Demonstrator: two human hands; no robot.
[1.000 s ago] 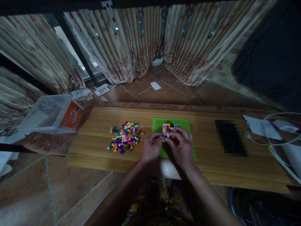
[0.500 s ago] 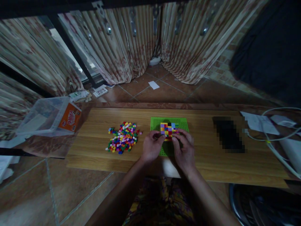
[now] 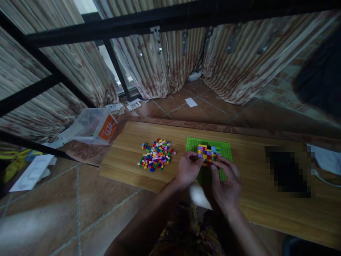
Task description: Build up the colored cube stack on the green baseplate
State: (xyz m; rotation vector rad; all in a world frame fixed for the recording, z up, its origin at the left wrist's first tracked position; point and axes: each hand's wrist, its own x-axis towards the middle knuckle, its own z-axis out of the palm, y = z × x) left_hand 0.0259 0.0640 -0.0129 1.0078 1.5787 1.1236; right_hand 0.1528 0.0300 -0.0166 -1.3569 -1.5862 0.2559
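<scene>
A block of many-coloured toy bricks (image 3: 207,152) sits over the green studded baseplate (image 3: 226,149) on the wooden board. My left hand (image 3: 188,168) grips the near left corner of this brick block, thumb and fingers closed on it. At its near right side, my right hand (image 3: 227,177) holds the block with bent fingers. The fingers partly hide its near edge, so I cannot tell whether the block is pressed onto the baseplate or just above it. Left of the plate lies a heap of loose small bricks (image 3: 157,154).
The wooden board (image 3: 122,149) carries a dark pixelated object (image 3: 289,170) on the right. Beyond its left end stands a clear plastic box (image 3: 92,124) with an orange label. White papers (image 3: 325,158) lie at the far right. A black metal frame (image 3: 128,26) crosses above.
The view has turned left, so the board and everything on it appear shifted right and tilted. Both hands remain at the brick block.
</scene>
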